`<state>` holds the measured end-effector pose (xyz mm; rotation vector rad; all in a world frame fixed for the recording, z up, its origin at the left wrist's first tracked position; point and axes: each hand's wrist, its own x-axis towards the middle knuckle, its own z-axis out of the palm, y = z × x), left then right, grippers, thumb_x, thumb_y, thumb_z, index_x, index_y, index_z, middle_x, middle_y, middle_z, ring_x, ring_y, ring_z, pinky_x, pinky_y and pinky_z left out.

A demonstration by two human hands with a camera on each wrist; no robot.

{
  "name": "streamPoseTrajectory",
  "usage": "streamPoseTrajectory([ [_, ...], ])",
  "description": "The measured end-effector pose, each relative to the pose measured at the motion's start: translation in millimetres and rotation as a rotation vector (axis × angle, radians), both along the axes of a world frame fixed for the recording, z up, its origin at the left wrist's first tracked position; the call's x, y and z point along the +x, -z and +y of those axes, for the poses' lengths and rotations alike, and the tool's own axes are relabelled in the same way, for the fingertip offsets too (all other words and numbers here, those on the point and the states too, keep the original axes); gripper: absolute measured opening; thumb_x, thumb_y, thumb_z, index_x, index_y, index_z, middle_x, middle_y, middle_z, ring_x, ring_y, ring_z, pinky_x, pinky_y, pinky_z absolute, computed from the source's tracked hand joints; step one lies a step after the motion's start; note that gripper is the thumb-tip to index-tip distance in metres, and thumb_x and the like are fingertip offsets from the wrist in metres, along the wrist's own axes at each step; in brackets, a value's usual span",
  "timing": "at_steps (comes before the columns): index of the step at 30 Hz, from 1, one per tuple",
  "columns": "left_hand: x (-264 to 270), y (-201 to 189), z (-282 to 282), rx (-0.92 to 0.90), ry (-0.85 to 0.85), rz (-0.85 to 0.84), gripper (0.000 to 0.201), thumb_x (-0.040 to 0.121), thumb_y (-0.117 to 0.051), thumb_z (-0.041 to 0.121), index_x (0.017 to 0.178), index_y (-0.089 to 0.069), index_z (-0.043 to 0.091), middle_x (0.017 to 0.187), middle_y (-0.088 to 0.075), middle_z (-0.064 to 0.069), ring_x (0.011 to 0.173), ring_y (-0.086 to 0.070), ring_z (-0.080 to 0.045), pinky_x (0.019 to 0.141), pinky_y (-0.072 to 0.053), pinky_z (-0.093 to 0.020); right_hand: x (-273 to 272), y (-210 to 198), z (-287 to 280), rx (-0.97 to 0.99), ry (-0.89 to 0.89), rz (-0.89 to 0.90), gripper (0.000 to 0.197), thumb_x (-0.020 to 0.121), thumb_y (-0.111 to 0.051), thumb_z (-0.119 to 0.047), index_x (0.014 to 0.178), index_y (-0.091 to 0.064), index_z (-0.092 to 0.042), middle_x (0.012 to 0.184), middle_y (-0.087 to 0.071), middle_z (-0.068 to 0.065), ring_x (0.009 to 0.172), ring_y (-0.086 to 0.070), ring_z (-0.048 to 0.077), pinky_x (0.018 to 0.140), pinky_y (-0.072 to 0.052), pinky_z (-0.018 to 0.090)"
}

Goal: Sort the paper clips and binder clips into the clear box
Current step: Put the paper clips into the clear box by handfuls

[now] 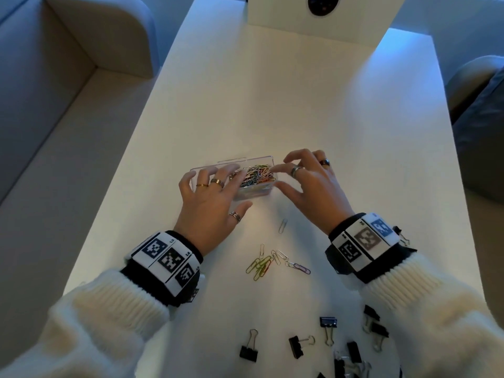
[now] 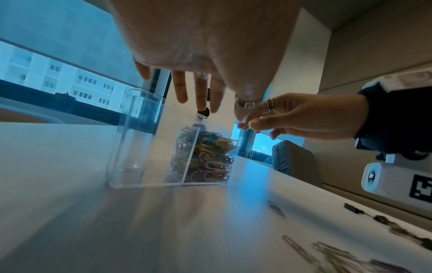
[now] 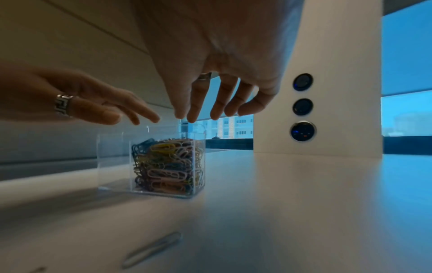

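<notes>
The clear box stands mid-table with two compartments. Its right compartment is packed with coloured paper clips; the left one looks empty in the left wrist view. My left hand hovers over the box's left part, fingers straight and spread, holding nothing. My right hand hangs over the box's right edge, its fingers relaxed and apart above the clips. Loose paper clips lie nearer me, with one single clip apart. Several black binder clips lie by the near edge.
A white stand with round camera lenses rises at the table's far end. A pale sofa runs along the left side. A dark cushion sits to the right. The white table stretches bare beyond the box.
</notes>
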<state>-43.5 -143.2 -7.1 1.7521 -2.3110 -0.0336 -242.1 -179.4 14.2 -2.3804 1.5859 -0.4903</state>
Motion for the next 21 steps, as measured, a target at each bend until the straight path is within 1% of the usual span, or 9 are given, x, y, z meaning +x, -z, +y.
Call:
streamPoseTrajectory([
  [3,-2,-5,19,0.002,0.031,0.208,0.04,0.084,-0.04,0.043,0.113,-0.06,0.023,0.111,-0.059,0.001,0.101,-0.042,-0.014,0.085,-0.029,-0.035,-17,5,14,0.158,0.007,-0.117,0.022,0.089,-0.054,-0.027,0.108,-0.063,-0.021,0.112,-0.057,0.001,0.098,-0.046,0.013,0.093,-0.039,0.031],
  [6,-6,1,43,0.285,0.119,0.358,0.027,0.087,-0.05,0.033,0.11,-0.058,0.022,0.096,-0.055,0.006,0.084,-0.05,-0.008,0.078,-0.05,-0.033,-29,21,35,0.346,-0.172,0.085,0.033,0.093,-0.048,-0.026,0.125,-0.054,-0.023,0.128,-0.051,-0.001,0.111,-0.045,0.016,0.101,-0.039,0.032],
  [9,-14,19,59,0.588,0.103,0.273,0.039,0.086,-0.057,0.032,0.123,-0.047,0.023,0.111,-0.048,0.005,0.099,-0.05,-0.012,0.091,-0.045,-0.03,-36,37,51,0.375,-0.278,0.239,0.038,0.093,-0.048,-0.024,0.131,-0.048,-0.021,0.137,-0.045,-0.002,0.117,-0.043,0.025,0.1,-0.041,0.036],
  [11,-23,27,63,0.633,0.078,0.259,0.046,0.086,-0.058,0.03,0.128,-0.043,0.021,0.121,-0.042,0.0,0.113,-0.045,-0.015,0.098,-0.039,-0.026,-41,41,56,0.328,-0.265,0.269,0.039,0.089,-0.056,-0.021,0.128,-0.052,-0.019,0.133,-0.05,-0.001,0.109,-0.049,0.029,0.09,-0.049,0.042],
  [13,-33,30,66,0.646,0.06,0.307,0.045,0.087,-0.057,0.024,0.13,-0.042,0.02,0.122,-0.039,-0.001,0.114,-0.045,-0.016,0.097,-0.038,-0.023,-49,43,63,0.291,-0.255,0.294,0.04,0.084,-0.063,-0.021,0.123,-0.056,-0.019,0.127,-0.055,-0.001,0.103,-0.054,0.029,0.08,-0.054,0.043],
  [15,-41,30,69,0.671,0.07,0.359,0.042,0.089,-0.055,0.018,0.129,-0.043,0.019,0.121,-0.04,-0.002,0.111,-0.048,-0.016,0.095,-0.039,-0.021,-56,43,74,0.288,-0.273,0.298,0.039,0.082,-0.063,-0.024,0.121,-0.057,-0.021,0.126,-0.056,-0.002,0.101,-0.056,0.027,0.078,-0.055,0.041],
  [18,-48,26,70,0.669,0.071,0.402,0.041,0.09,-0.054,0.022,0.129,-0.043,0.018,0.122,-0.04,-0.001,0.113,-0.047,-0.014,0.094,-0.036,-0.017,-60,37,89,0.337,-0.265,0.249,0.038,0.086,-0.044,-0.04,0.117,-0.061,-0.025,0.123,-0.057,-0.004,0.104,-0.055,0.023,0.083,-0.054,0.037],
  [19,-48,26,70,0.655,0.058,0.395,0.044,0.089,-0.056,0.026,0.13,-0.041,0.018,0.124,-0.039,0.0,0.115,-0.045,-0.013,0.096,-0.034,-0.017,-59,36,91,0.372,-0.239,0.218,0.041,0.085,-0.044,-0.044,0.117,-0.061,-0.025,0.121,-0.057,-0.004,0.105,-0.053,0.021,0.087,-0.051,0.036],
  [21,-49,27,70,0.64,0.033,0.343,0.057,0.083,-0.063,0.036,0.131,-0.038,0.018,0.126,-0.037,0.001,0.12,-0.039,-0.012,0.1,-0.03,-0.017,-56,37,94,0.459,-0.135,0.127,0.047,0.079,-0.059,-0.045,0.121,-0.057,-0.022,0.119,-0.052,-0.004,0.109,-0.045,0.017,0.098,-0.042,0.032],
])
